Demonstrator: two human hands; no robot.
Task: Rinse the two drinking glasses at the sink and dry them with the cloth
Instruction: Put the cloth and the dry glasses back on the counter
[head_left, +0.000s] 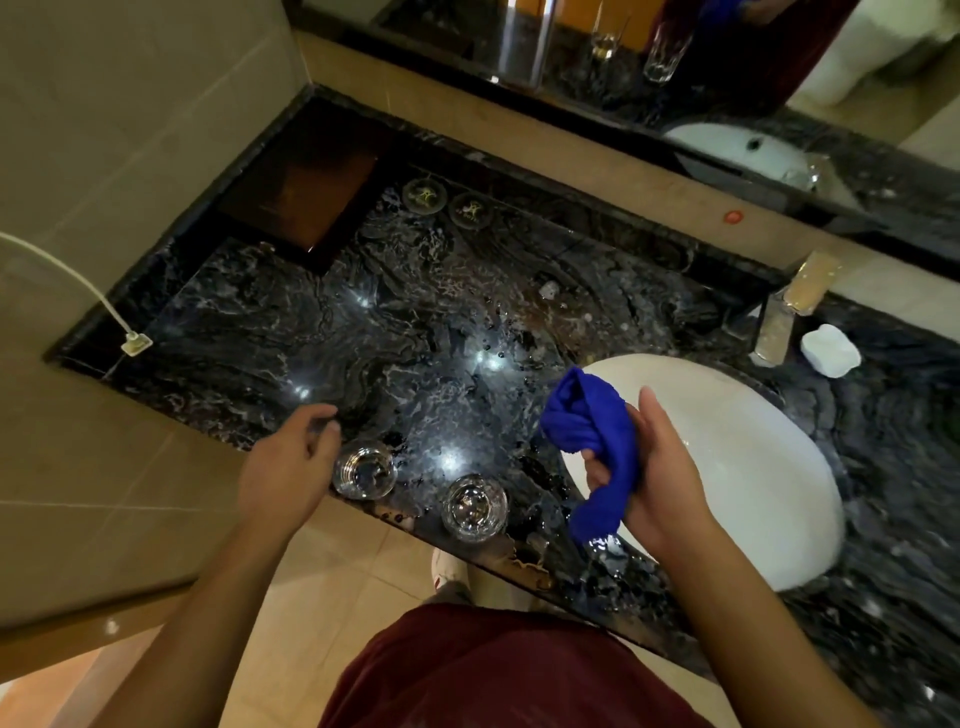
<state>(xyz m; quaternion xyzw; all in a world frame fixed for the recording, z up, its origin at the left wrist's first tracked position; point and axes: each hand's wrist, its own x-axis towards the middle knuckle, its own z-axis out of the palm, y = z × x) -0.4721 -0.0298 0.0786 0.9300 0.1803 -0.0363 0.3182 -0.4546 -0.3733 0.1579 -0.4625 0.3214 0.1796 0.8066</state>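
Two clear drinking glasses stand upright near the front edge of the dark marble counter: the left glass and the right glass. My left hand hovers just left of the left glass, fingers loosely curled, holding nothing. My right hand grips a bunched blue cloth over the left rim of the white oval sink.
A chrome tap stands behind the sink, with a white soap dish to its right. Two round coasters and a dark wooden tray sit at the back left. A white cable ends on the counter's left edge. A mirror lines the back wall.
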